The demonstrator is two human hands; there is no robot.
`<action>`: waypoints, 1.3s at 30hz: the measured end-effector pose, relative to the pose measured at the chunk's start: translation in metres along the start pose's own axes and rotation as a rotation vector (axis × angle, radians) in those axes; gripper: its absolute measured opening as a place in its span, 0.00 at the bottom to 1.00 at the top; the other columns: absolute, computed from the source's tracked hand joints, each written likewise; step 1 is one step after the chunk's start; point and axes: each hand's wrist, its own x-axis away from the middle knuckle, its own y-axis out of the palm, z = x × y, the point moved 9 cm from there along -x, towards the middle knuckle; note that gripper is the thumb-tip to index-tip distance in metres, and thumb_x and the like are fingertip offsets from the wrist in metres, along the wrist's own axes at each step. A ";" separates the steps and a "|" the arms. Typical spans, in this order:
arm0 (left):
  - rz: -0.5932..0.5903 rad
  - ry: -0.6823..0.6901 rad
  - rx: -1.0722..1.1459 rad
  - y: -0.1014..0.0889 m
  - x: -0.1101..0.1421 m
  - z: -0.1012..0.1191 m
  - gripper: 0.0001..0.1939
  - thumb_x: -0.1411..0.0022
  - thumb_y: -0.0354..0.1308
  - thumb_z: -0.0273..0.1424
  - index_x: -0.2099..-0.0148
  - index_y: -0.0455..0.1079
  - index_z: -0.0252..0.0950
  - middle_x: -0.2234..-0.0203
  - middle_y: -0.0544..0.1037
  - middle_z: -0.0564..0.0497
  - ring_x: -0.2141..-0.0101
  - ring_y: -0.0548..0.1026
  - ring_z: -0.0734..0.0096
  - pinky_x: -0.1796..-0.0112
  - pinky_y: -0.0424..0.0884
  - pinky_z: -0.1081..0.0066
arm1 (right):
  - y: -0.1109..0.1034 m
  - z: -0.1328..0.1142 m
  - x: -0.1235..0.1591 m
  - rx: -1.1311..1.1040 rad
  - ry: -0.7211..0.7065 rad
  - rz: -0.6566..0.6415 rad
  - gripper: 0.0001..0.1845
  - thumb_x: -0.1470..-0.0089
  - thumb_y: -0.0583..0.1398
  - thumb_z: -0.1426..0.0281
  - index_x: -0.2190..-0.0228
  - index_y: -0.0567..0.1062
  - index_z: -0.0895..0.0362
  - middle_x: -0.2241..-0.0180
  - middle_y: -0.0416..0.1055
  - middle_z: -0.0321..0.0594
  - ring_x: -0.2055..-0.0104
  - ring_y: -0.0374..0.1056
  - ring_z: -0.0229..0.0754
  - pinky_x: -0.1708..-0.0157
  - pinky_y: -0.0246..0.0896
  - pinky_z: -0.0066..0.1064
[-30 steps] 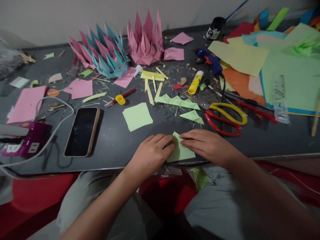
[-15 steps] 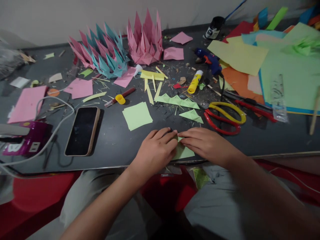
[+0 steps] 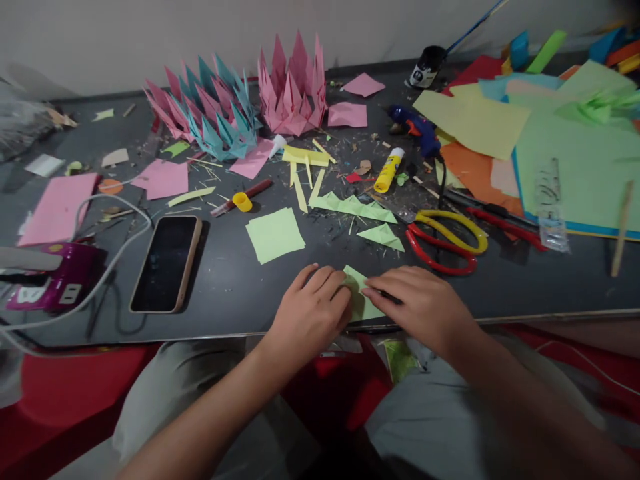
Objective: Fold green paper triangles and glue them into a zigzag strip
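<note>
Near the table's front edge lies a light green paper sheet (image 3: 363, 308), partly folded, with its top corner showing between my hands. My left hand (image 3: 314, 313) rests on its left side, fingers curled and closed over the paper. From the right, my right hand (image 3: 419, 300) pinches the paper's right part with thumb and fingertips. Much of the sheet is hidden under both hands. Just beyond, a folded green paper triangle (image 3: 383, 237) lies beside a joined strip of green folded points (image 3: 353, 207). A stack of green paper squares (image 3: 275, 235) sits to the left.
Scissors (image 3: 445, 240) with red and yellow handles lie at right, near a glue stick (image 3: 389, 171) and a glue gun (image 3: 415, 128). A phone (image 3: 166, 264) and a purple power strip (image 3: 53, 277) are at left. Pink and blue paper crowns (image 3: 293, 93) stand at the back.
My hands have moved apart a little, the right one shifting right and down, so the paper's top corner now shows. The camera view has tilted slightly.
</note>
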 end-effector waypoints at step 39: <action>-0.229 0.045 0.191 0.011 0.022 -0.006 0.25 0.40 0.53 0.37 0.42 0.57 0.35 0.43 0.62 0.46 0.43 0.59 0.62 0.46 0.57 0.57 | 0.005 -0.003 -0.006 -0.244 -0.023 -0.034 0.14 0.43 0.53 0.69 0.56 0.70 0.57 0.65 0.68 0.43 0.63 0.65 0.39 0.62 0.60 0.31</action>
